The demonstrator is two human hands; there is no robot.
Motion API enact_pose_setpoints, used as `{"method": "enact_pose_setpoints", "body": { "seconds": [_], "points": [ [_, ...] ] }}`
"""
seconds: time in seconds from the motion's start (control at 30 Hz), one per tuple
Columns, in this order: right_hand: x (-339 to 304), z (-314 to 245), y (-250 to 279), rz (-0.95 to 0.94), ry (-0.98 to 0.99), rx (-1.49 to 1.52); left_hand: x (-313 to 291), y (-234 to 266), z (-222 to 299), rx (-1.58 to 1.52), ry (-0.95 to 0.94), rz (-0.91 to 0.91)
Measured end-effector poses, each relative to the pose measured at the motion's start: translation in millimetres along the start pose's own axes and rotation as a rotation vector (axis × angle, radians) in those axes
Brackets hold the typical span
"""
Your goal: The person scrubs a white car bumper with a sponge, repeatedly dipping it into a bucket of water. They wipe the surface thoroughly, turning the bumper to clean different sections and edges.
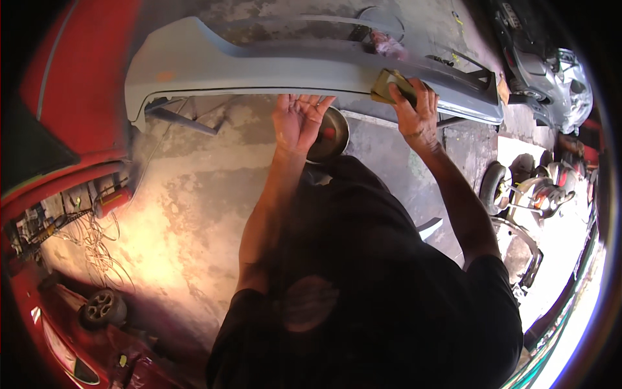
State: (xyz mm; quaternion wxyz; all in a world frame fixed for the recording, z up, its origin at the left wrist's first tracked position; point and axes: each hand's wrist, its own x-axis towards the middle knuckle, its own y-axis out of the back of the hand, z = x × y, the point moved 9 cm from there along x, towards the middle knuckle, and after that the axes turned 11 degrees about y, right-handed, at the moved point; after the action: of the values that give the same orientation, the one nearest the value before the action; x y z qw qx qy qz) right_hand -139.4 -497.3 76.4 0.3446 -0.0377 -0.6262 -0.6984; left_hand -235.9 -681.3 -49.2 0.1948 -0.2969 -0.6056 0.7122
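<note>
A long grey car bumper (259,70) lies crosswise ahead of me, with a small orange patch near its left end. My right hand (418,117) is closed around a yellowish-brown sanding pad (385,85), which rests against the bumper's face right of the middle. Palm up, my left hand (298,124) reaches to the bumper's near lower edge. Its fingers are stretched out, touching that edge, and the tips are partly hidden by it. Nothing lies in the left palm.
Stand legs (184,121) show beneath the bumper. A round metal bowl (333,137) sits on the floor beyond my knee. A red car body (87,71) borders the left, near tangled cables (103,249) and a wheel (103,308). A tyre (495,188) and a silver car (551,84) stand right.
</note>
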Motion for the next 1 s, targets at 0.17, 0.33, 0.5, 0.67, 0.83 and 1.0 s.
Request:
{"method": "enact_pose_setpoints", "body": {
  "seconds": [0.17, 0.33, 0.5, 0.67, 0.83, 1.0],
  "points": [
    [111, -96, -29, 0.079, 0.133, 0.195, 13, 24, -4, 0.005, 0.081, -0.238],
    [47, -14, -19, -0.052, 0.037, 0.243, -17, -19, 8, -0.022, -0.076, -0.077],
    [-64, 98, 14, -0.021, -0.332, 0.08, -8, -8, 3, 0.403, -0.138, 0.209],
    [80, -48, -23, 0.105, -0.076, 0.376, -2, -13, -4, 0.334, -0.075, 0.149],
    [-7, 39, -1, -0.001, -0.115, 0.26, -9, -4, 9, 0.304, -0.146, 0.231],
    [-124, 139, 36, -0.031, -0.5, 0.036, -5, -4, -1, 0.341, -0.159, 0.293]
  ]
}}
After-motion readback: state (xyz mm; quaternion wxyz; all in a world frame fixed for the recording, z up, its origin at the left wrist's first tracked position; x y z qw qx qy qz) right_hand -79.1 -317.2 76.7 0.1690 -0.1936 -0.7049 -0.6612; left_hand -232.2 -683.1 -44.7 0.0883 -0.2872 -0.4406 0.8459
